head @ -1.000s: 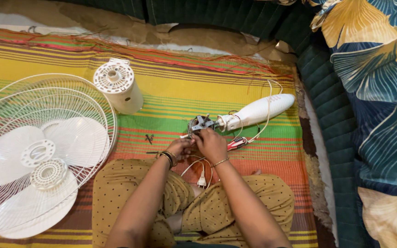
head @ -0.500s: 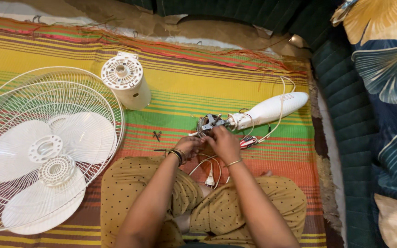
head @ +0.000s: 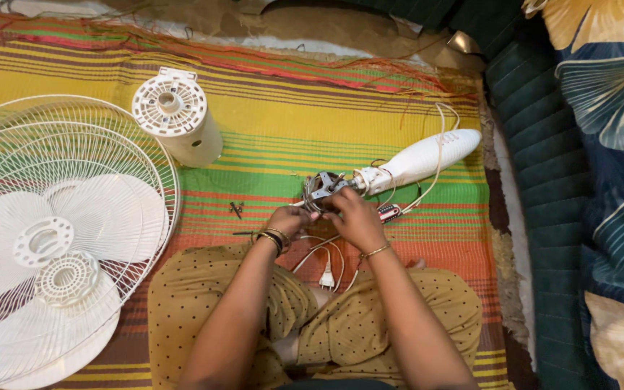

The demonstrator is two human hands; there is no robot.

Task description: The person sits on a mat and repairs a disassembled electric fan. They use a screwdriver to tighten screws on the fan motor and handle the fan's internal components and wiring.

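No packages, labels or signs can be made out; the nearest to one is a small red and dark piece (head: 388, 211) among the wires just right of the hands, too small to tell apart.

At the centre of the frame a bare metal fan motor (head: 323, 188) lies on a striped mat (head: 283, 137) of yellow, green, orange and red. The motor joins a white plastic fan neck (head: 420, 157) that slants up toward the right of the frame, with thin white wires (head: 442, 119) looping around it.

Both hands meet directly below the motor. The left hand (head: 288, 219), with dark and gold bangles at the wrist, has its fingers curled at the motor's lower left edge; whether they grip the metal or a wire cannot be told. The right hand (head: 355, 217), a thin bangle on its wrist, is bent with its fingers closed over the motor's lower right side, touching it.

A white plug (head: 327, 276) on its cord lies between the person's knees, below the hands. Small dark screws (head: 236, 209) lie on the mat left of the hands.

In the upper left stands a white cylindrical motor cover (head: 177, 115). Along the left edge lies a white wire fan guard (head: 52, 217) with white fan blades (head: 45, 245) resting on it.
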